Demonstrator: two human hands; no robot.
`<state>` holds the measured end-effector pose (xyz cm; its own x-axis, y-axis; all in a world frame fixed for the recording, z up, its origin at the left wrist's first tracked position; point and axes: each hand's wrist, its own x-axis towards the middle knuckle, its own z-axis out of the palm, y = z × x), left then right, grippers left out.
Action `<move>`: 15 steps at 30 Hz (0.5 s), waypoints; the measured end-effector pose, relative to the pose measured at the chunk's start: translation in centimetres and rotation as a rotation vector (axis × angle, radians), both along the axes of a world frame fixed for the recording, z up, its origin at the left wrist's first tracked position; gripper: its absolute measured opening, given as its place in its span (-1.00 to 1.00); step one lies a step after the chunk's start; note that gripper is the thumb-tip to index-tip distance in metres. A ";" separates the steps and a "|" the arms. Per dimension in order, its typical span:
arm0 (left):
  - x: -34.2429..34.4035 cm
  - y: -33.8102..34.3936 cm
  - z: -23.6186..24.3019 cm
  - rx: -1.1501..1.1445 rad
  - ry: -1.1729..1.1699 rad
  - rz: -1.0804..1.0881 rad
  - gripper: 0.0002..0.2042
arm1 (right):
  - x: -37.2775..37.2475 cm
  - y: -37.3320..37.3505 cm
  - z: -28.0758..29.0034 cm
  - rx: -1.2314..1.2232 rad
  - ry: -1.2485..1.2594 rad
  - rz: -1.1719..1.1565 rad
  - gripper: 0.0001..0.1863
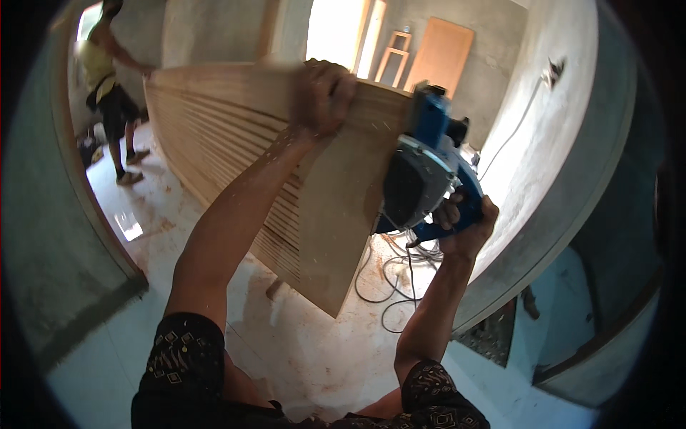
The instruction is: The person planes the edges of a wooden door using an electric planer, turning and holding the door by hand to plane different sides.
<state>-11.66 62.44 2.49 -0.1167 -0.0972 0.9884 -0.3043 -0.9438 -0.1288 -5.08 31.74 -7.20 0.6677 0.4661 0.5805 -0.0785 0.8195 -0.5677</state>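
A large wooden door panel (332, 214) with rows of parallel grooves stands on its long edge and stretches away to the far left. Over its upper edge my left hand (325, 100) is closed, slightly smeared by motion. My right hand (468, 225) grips the rear handle of a blue electric planer (418, 186) with a dark side cover. The planer is upright against the door's near end edge, its sole hidden from view. Small pale chips hang in the air around the door.
At the far left another person (111, 86) stands with a hand on the door's far end. A black cable (393, 275) lies coiled on the dusty tile floor beneath the planer. A curved plaster wall (557, 157) rises close on the right. A wooden board (439, 53) leans at the back.
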 end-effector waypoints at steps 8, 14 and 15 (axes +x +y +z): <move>-1.0 5.5 -3.3 0.013 -0.063 -0.012 -0.81 | -3.7 6.0 -2.3 -0.060 0.054 -0.187 -0.48; -1.0 7.4 -6.0 -0.018 -0.098 -0.044 -0.72 | -3.0 7.0 -4.5 -0.081 0.060 -0.307 -0.39; -1.0 7.6 -6.2 -0.036 -0.100 -0.052 -0.72 | -2.7 7.0 -4.4 -0.098 0.057 -0.316 -0.39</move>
